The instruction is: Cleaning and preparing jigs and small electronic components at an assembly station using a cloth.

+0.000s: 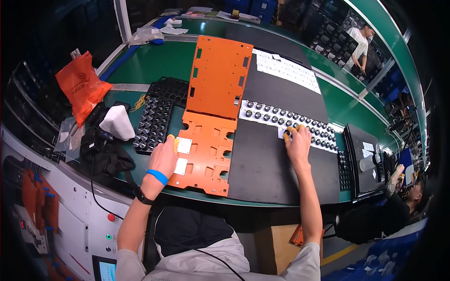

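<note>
**Hands at orange plate and strip of black parts**

Left hand (pixel 164 157): rests at the left edge of the near orange plate (pixel 205 150), fingers loosely curled, thumb on a white pad (pixel 183 145). Grips nothing. Two white pads on this plate, the second (pixel 180 166) just below.

Right hand (pixel 297 140): fingers bent down onto the white strip (pixel 286 122) of small black round parts; whether it pinches one, cannot tell. Parts too many and small to count.

Orange plates: two; far one (pixel 219 75) overlaps the near one. Black tray (pixel 153 124) on the green worktop (pixel 154 61), left of the plates. One black mat (pixel 276 164) under the strip.
</note>
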Action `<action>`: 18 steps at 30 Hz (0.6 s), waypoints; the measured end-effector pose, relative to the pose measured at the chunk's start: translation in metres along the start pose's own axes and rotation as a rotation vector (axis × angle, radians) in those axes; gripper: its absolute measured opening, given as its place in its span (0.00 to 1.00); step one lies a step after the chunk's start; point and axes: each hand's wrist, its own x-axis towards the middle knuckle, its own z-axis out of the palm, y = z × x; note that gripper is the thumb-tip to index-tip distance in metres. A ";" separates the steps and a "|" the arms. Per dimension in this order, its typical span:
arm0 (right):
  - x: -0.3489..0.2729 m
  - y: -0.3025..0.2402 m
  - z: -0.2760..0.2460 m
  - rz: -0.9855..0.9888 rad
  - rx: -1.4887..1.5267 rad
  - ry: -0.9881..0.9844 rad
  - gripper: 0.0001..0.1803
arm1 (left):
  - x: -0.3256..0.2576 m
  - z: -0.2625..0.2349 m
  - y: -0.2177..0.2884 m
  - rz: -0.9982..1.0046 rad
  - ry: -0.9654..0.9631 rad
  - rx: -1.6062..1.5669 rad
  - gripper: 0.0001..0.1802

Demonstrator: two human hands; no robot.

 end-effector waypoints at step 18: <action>-0.031 -0.059 -0.004 -0.206 0.259 0.184 0.14 | -0.003 0.001 -0.005 0.071 0.096 -0.092 0.11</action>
